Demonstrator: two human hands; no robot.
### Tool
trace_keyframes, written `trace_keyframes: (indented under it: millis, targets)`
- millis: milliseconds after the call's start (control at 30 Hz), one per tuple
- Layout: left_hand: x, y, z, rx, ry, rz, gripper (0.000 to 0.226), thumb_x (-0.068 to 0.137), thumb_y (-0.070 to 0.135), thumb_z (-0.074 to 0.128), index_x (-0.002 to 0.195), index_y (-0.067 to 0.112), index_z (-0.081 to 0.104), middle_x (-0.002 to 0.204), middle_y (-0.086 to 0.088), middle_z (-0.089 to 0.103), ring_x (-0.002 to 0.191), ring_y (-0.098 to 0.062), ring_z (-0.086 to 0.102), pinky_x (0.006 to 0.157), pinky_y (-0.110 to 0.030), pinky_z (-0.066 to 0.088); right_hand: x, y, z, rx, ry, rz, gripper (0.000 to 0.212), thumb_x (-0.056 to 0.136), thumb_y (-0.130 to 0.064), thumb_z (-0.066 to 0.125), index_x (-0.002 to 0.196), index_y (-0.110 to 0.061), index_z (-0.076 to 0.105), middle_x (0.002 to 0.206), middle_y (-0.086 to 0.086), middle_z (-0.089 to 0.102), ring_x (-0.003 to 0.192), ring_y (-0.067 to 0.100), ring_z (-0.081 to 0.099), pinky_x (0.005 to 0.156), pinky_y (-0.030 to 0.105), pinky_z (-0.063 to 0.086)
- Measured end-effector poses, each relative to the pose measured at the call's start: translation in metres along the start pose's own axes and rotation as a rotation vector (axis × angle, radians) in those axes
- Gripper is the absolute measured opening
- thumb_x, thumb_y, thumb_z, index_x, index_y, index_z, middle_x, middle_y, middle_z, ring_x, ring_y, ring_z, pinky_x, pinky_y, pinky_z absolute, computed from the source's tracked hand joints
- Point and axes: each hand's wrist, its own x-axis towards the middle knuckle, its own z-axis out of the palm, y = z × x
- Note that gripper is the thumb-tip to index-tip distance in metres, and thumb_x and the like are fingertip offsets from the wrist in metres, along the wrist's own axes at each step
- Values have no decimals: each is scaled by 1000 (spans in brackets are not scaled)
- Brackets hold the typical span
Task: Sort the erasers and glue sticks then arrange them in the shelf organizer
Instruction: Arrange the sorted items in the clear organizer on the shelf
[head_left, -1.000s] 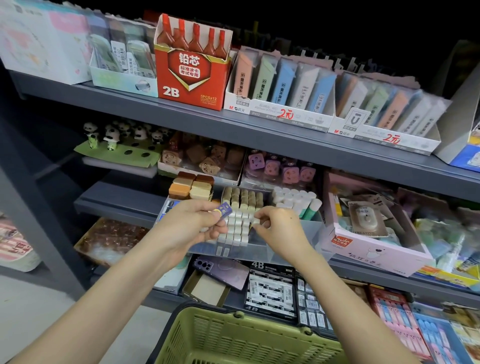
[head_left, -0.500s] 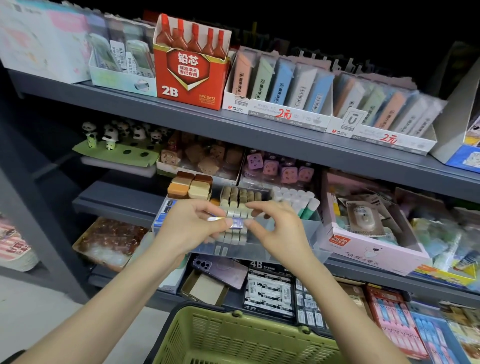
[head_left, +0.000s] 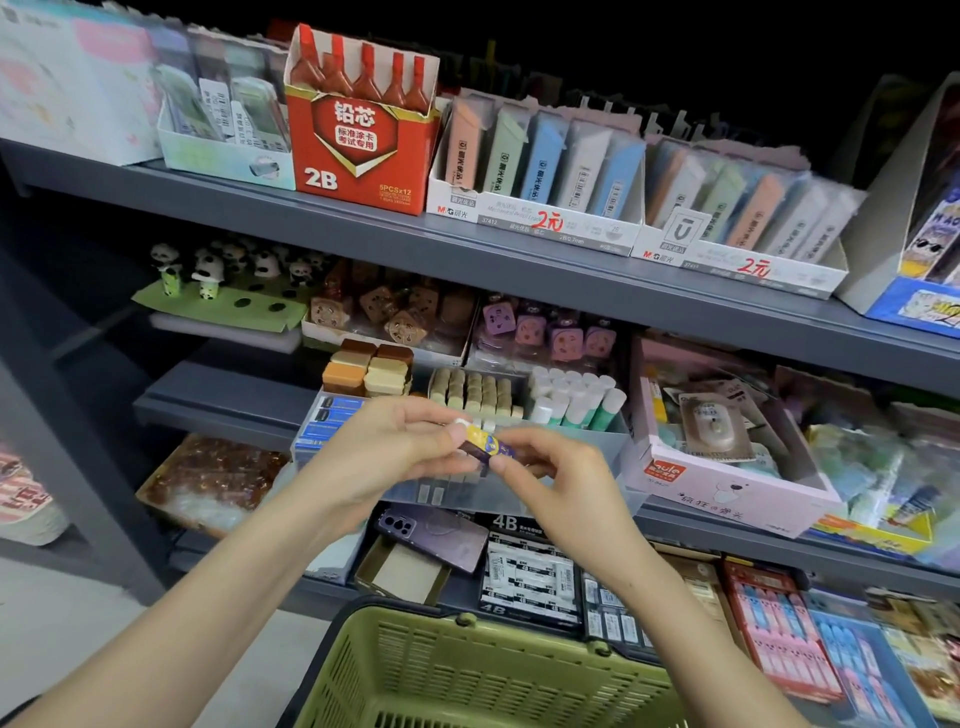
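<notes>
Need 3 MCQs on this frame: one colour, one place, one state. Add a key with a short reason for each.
1. Colour of the basket?
A. red
B. green
C. blue

2. Where do the glue sticks stand?
A. in the basket
B. on the top shelf
C. in the organizer, right of the beige erasers

3. State of the wrapped eraser?
A. lying in the basket
B. pinched between both hands
C. standing in the organizer

Key:
1 B: its mesh wall is plainly green.
2 C: their white caps show in the clear organizer's right compartment.
3 B: the left hand and the right hand each pinch one end, in front of the organizer.
</notes>
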Motion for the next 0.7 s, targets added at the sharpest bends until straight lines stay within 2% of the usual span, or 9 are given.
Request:
trace_keyframes:
  millis: [133,200,267,367,433,533,600,700]
  targets:
    - [0,-6,14,389,53,146,9,81,20,72,86,11,72,70,-5,72,62,-16,67,60,-23,54,-5,-3,4,-226,73,-126,16,85,-28,68,100,-24,69,83,-14,65,79,0,55,69,10,38]
    - [1,-7,20,408,79,170,14,79,22,74,85,11,69,68,-3,72,61,-16,67,59,-24,55,-3,-2,3,-169,69,-83,17,83,-24,70,100,-24,68,78,-14,60,71,-1,51,64,10,38]
    - [5,-8,20,398,141,190,19,78,27,74,87,13,65,69,2,72,61,-12,67,60,-23,55,0,1,-1,-82,64,-12,24,83,-19,71,107,-24,66,75,-13,59,67,1,55,65,14,44]
    - [11,-12,10,683,285,313,5,85,29,66,88,28,62,82,15,70,81,-1,62,72,-20,48,9,10,-11,-118,140,60,28,84,-16,69,112,-19,65,76,-14,60,75,8,63,76,28,54]
    - [14,-17,2,954,328,418,9,89,26,61,96,28,66,102,16,65,98,-6,55,81,-24,39,18,16,-14,-175,146,92,29,87,-12,66,116,-14,63,82,-10,62,81,11,63,82,32,54]
    - [19,-28,-5,1218,247,497,22,91,25,60,111,22,70,127,1,59,119,-24,48,99,-36,29,32,24,-8,-264,70,130,29,90,-13,62,118,-10,58,92,0,62,83,14,60,83,29,50]
    - [19,-34,-7,1309,177,508,25,91,26,61,114,25,69,135,-4,54,127,-30,44,106,-43,23,37,27,-1,-338,24,102,25,88,-17,65,112,-12,60,87,-4,60,81,12,56,78,24,46]
    - [19,-38,-10,1402,124,501,26,91,32,60,116,30,68,141,-5,50,133,-34,39,111,-52,16,40,30,10,-493,1,42,24,83,-29,70,105,-22,66,90,-10,63,88,10,51,70,22,33]
